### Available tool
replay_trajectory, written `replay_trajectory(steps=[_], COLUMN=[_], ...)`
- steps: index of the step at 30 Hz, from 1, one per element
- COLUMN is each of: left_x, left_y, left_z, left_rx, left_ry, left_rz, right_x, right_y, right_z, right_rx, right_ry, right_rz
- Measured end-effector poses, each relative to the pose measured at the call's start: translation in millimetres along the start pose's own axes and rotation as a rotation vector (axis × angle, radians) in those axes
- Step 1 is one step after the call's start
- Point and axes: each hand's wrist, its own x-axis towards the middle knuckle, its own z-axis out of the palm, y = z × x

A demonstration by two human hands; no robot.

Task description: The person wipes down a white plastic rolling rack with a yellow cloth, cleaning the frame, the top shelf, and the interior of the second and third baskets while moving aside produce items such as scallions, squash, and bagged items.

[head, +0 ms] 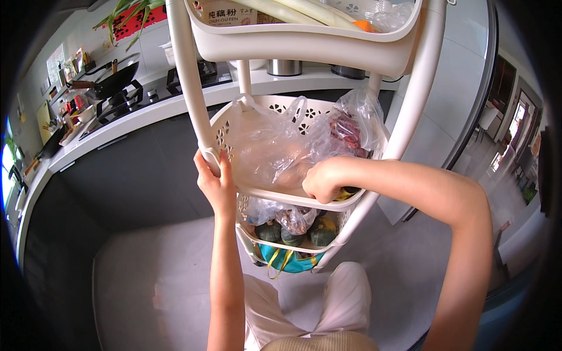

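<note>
A cream plastic tiered storage cart stands before me. My left hand (215, 175) grips the cart's left upright (189, 74) where it meets the middle basket (276, 195). Inside that basket's front right corner is my right hand (325, 180), its fingers curled down and hidden, so what they hold cannot be told; something yellow and dark lies just beside them. Clear plastic bags (272, 145) fill much of this basket, and dark red food (347, 129) shows through one at the back right. The basket below holds green squashes (322, 232) and another bag (298, 219).
The top basket (298, 41) carries leeks (281, 11), a box and something orange. A teal bag (292, 261) with yellow straps sits lowest. Behind runs a counter (149, 109) with a wok (116, 79) on the gas stove. A glass door frame (476, 101) is at right.
</note>
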Motion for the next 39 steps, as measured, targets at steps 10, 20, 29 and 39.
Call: replay_trajectory(steps=[10, 20, 29, 39], left_x=[-1, 1, -8, -15], left_y=[1, -28, -20, -10], left_z=[0, -7, -10, -17], left_rx=[-0.006, -0.513, -0.455, -0.388], left_ry=[-0.006, -0.148, -0.121, -0.122], left_rz=[-0.015, -0.129, -0.099, -0.083], right_x=[66, 135, 134, 99], right_y=[-23, -34, -22, -12], right_z=[-31, -27, -14, -24], right_rx=[0.578, 1.171, 1.838, 2.095], right_ry=[0.579, 0.878, 0.839, 0.788], right_rz=[0.099, -0.031, -0.436, -0.841])
